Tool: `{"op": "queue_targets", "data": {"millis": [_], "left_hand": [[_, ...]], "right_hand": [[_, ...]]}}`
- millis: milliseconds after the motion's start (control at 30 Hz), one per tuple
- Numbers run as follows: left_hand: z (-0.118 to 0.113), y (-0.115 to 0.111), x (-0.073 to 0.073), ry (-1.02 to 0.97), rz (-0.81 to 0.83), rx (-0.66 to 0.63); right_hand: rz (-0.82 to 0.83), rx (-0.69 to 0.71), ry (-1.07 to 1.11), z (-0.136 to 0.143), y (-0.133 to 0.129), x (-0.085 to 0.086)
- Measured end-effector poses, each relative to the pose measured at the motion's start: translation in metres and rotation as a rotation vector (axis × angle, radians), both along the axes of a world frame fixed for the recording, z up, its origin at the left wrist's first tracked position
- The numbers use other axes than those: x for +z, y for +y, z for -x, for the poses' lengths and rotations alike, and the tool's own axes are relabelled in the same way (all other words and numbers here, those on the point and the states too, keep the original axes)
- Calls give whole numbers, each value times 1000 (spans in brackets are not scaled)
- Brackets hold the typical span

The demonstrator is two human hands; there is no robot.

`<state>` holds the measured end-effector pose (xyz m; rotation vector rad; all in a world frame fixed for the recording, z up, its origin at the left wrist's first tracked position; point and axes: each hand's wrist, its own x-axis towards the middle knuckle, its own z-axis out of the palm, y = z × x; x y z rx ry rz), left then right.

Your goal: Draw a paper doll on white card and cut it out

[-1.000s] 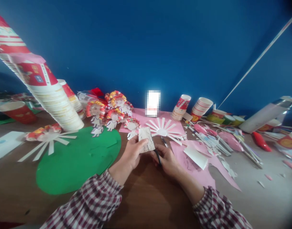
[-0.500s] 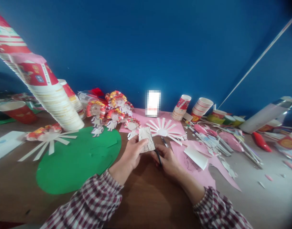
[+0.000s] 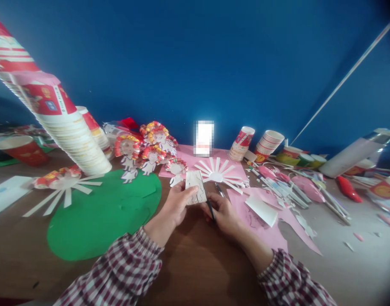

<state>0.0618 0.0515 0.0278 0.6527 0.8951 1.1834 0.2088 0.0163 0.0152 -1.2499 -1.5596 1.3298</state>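
My left hand is closed on a small piece of white paper that has a dark outline drawn on it, the thumb lying across its face. At the paper's lower right edge, my right hand grips scissors; a black handle loop shows, while the blades are mostly hidden behind the paper and fingers. Just beyond both hands lies a white paper cup cut into spread strips. A pen rests close to the right fingers. Left of the paper stand several paper lion figures with red and gold manes.
A green paper sheet covers the left of the brown table. Tall stacked cups lean at the left. Pink paper with scraps lies to the right, near pens, a red marker-like object and a flask.
Almost nothing differs. Both hands keep their hold, and the paper and scissors handle have shifted only very slightly.
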Motion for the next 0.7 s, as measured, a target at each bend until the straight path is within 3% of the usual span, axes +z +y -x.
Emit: {"op": "queue_targets", "data": {"millis": [267, 700], "left_hand": [[1, 1, -2, 2, -14, -28], [3, 2, -2, 16, -6, -50]], "right_hand": [[-32, 18, -28, -2, 0, 9], [-54, 31, -20, -6, 2, 2]]}}
